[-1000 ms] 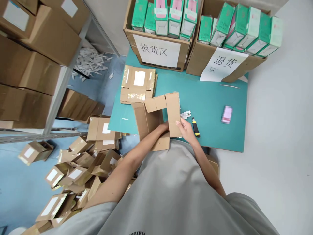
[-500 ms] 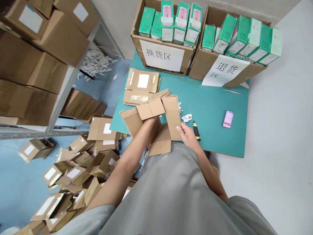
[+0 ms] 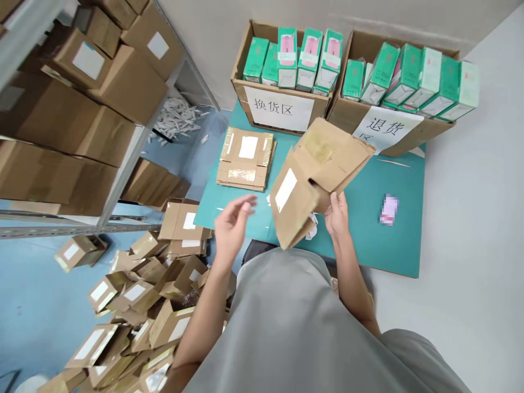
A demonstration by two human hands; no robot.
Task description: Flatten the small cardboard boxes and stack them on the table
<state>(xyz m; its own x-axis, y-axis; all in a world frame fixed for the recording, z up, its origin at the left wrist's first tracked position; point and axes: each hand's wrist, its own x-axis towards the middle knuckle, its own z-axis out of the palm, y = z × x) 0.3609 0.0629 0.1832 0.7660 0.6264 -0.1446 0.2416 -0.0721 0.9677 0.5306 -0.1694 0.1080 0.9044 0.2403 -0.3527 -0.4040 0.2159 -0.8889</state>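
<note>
Carton (image 3: 303, 197) now farther right, edge in right hand (image 3: 337, 218), gap to empty left hand (image 3: 231, 225) near table edge (image 3: 207, 222)

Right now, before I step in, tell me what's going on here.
A person holds a partly folded cardboard box over the teal table in the right grip. The left grip is open and empty, near a stack of flattened cardboard. Two open cartons of green boxes stand at the back.

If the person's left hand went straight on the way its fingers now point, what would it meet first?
Probably the left edge of the cardboard box held by the right hand. Depth is unclear, though: the left hand might meet or pass over the flat stack's near corner first.
</note>
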